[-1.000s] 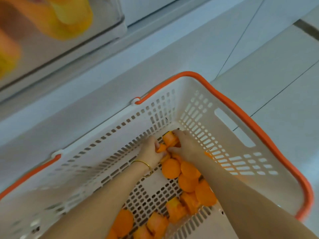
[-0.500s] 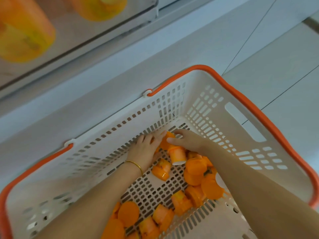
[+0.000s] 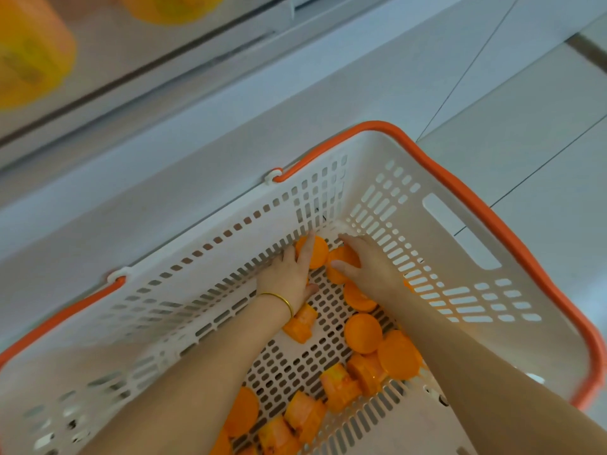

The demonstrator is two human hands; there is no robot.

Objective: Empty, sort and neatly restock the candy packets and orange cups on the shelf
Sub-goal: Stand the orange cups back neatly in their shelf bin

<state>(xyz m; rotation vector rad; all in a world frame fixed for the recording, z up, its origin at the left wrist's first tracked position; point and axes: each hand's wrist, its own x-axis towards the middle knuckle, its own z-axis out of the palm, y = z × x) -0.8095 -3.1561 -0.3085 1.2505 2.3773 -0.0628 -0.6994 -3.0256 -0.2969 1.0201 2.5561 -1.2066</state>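
Both hands are down in the far corner of the white basket [image 3: 558,323], which stands on the floor [image 3: 525,110] just below the shelf [image 3: 170,77]. The orange cups [image 3: 363,333] lie loose across its slotted bottom: some show a flat round face, others lie tipped on their sides, and most sit toward the right and near walls.

The left hand [image 3: 290,275], a thin bangle [image 3: 279,297] at the wrist, lies with its fingers straight and close together on a corner cup [image 3: 320,256]. It is a flat grip, pressing rather than pinching. The right hand [image 3: 369,266] is spread over the neighbouring cup [image 3: 343,257], with the forefinger reaching into the corner and the thumb at the cup's near edge. I cannot tell whether that grip has closed on it.

This looks like the gathering stage — collecting emptied cups from the basket before they go back on the shelf. No candy packets show here, and only blurred orange-yellow shapes [image 3: 33,60] show up on the shelf.

The next move probably calls for closing on the two corner cups, turning them the same way so they nest or line up, and lifting them clear of the wall — without scattering the neighbours touching them.
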